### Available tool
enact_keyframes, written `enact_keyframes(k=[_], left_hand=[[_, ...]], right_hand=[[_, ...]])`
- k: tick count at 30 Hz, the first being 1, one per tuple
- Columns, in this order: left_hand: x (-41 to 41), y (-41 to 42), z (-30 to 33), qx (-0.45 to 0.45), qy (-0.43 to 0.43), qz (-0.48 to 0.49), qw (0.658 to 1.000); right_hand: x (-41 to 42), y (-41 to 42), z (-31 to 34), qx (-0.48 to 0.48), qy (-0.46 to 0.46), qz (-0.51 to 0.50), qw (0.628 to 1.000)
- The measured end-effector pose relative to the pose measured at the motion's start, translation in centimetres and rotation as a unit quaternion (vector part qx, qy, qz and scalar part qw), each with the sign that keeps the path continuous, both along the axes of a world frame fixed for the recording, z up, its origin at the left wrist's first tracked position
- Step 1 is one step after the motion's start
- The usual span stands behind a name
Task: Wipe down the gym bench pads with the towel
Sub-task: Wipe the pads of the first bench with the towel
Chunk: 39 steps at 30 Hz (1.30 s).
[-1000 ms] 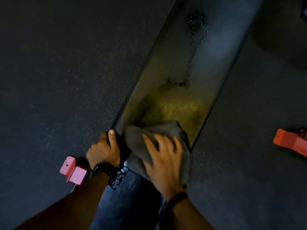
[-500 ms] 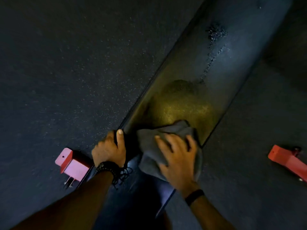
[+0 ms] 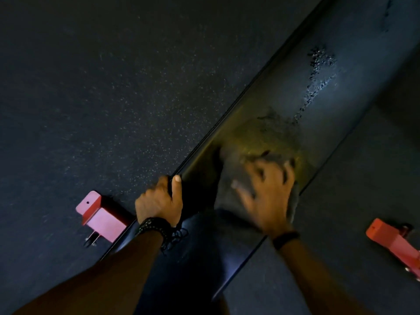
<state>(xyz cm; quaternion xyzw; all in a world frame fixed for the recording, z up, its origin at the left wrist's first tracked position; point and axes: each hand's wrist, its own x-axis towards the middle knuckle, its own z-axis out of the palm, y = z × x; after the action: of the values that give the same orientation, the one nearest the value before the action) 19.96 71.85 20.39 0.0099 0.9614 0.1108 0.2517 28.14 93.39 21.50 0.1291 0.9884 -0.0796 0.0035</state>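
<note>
**Towel pressed on pad, blurred**

The right hand (image 3: 269, 192) is motion-blurred — fingers spread flat on the grey towel (image 3: 229, 176), mostly hidden beneath. The pad (image 3: 284, 92) runs lower left to upper right, cut off at the top. Its near edge is gripped by the left hand (image 3: 159, 201).

The long black bench pad (image 3: 284, 114) carries a grey towel (image 3: 229, 178) under the right hand (image 3: 268, 196); liquid droplets (image 3: 318, 71) bead beyond it.

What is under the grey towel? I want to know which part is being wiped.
The grey cloth towel, pressed by the right hand, lies on the long black bench pad. The pad surface directly beneath it is covered.
</note>
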Motion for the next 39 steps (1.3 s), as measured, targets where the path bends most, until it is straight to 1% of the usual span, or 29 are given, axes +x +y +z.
enact_keyframes(k=[1,3,4,5,6,7,8,9,10,11,12,13,14,16,18,19,20,23,25,26,27,30,31,32,33,35,37,38,39], left_hand=[[0.1,0.0,0.0,0.003,0.000,0.000,1.000],[0.1,-0.1,-0.2,0.008,0.000,0.000,1.000],[0.0,-0.1,-0.4,0.009,0.004,0.000,1.000],[0.1,-0.2,-0.3,0.009,0.007,-0.001,1.000],[0.1,-0.2,-0.3,0.005,0.008,-0.004,1.000],[0.1,-0.2,-0.3,0.003,0.009,-0.007,1.000],[0.1,-0.2,-0.4,0.004,0.014,-0.006,1.000],[0.2,-0.3,-0.5,0.009,0.020,-0.005,1.000],[0.3,-0.3,-0.6,0.014,0.024,-0.003,1.000],[0.2,-0.3,-0.7,0.015,0.023,-0.001,1.000],[0.2,-0.3,-0.6,0.014,0.018,-0.002,1.000],[0.2,-0.3,-0.6,0.014,0.016,-0.006,1.000],[0.2,-0.3,-0.7,0.014,0.019,-0.009,1.000],[0.0,-0.3,-0.6,0.010,0.025,-0.009,1.000],[0.0,-0.3,-0.6,0.002,0.022,-0.011,1.000],[0.0,-0.3,-0.6,0.000,0.020,-0.013,1.000],[0.0,-0.3,-0.6,0.000,0.020,-0.015,1.000],[0.0,-0.4,-0.7,0.000,0.027,-0.007,1.000],[0.0,-0.4,-0.6,0.001,0.032,-0.004,0.999],[-0.1,-0.3,-0.6,0.000,0.031,-0.005,0.999],[-0.1,-0.3,-0.5,-0.001,0.029,-0.005,1.000],[-0.1,-0.2,-0.4,0.003,0.020,0.002,1.000],[0.0,-0.2,-0.4,0.003,0.021,0.003,1.000],[0.0,-0.2,-0.4,0.002,0.021,0.003,1.000],[0.0,-0.3,-0.5,0.003,0.023,0.001,1.000],[0.2,-0.3,-0.5,0.001,0.032,0.002,0.999],[0.1,-0.1,-0.4,-0.005,0.046,0.014,0.999],[0.1,0.0,-0.3,-0.007,0.047,0.019,0.999],[0.1,0.0,-0.2,-0.008,0.046,0.018,0.999]], right_hand=[[-2.6,1.5,-0.3,0.008,0.019,-0.078,0.997],[-9.3,3.8,-0.6,0.006,0.047,-0.232,0.971],[-12.0,3.8,-0.3,0.005,0.054,-0.263,0.963],[-13.6,2.8,0.0,0.013,0.054,-0.237,0.970],[-14.0,1.1,0.2,0.026,0.037,-0.152,0.987],[-13.0,-1.0,0.4,0.032,0.006,-0.030,0.999],[-11.3,-3.1,0.5,0.017,-0.023,0.096,0.995],[-9.4,-4.5,0.6,-0.011,-0.039,0.192,0.981],[-8.0,-4.6,0.5,-0.031,-0.040,0.253,0.966],[-7.9,-3.5,0.3,-0.037,-0.035,0.287,0.957],[-9.0,-1.5,0.2,-0.031,-0.025,0.303,0.952],[-10.7,0.6,-0.1,-0.011,-0.008,0.292,0.956],[-13.0,3.0,-0.2,0.004,0.003,0.245,0.969],[-17.8,7.5,0.2,0.030,0.016,0.106,0.994],[-20.4,7.7,0.8,0.052,-0.023,0.016,0.998],[-20.3,6.2,0.6,0.062,-0.044,0.015,0.997],[-19.5,3.8,0.4,0.057,-0.054,0.041,0.996],[-14.4,-3.0,0.0,-0.034,-0.060,0.223,0.972],[-14.5,-1.9,0.4,-0.077,-0.060,0.287,0.953],[-16.1,0.3,0.9,-0.078,-0.063,0.279,0.955],[-17.9,3.0,1.2,-0.074,-0.068,0.241,0.965],[-23.3,10.4,2.9,0.002,-0.069,0.073,0.995],[-23.7,11.0,3.1,0.026,-0.070,0.039,0.996],[-23.2,10.1,3.0,0.046,-0.074,0.033,0.996],[-21.4,7.8,2.6,0.040,-0.068,0.046,0.996],[-16.2,1.5,2.0,-0.043,-0.031,0.131,0.990],[-11.1,-2.1,1.0,-0.095,-0.025,0.288,0.953],[-10.5,-1.7,0.9,-0.100,-0.033,0.358,0.928],[-11.3,0.2,0.6,-0.110,-0.025,0.392,0.913]])
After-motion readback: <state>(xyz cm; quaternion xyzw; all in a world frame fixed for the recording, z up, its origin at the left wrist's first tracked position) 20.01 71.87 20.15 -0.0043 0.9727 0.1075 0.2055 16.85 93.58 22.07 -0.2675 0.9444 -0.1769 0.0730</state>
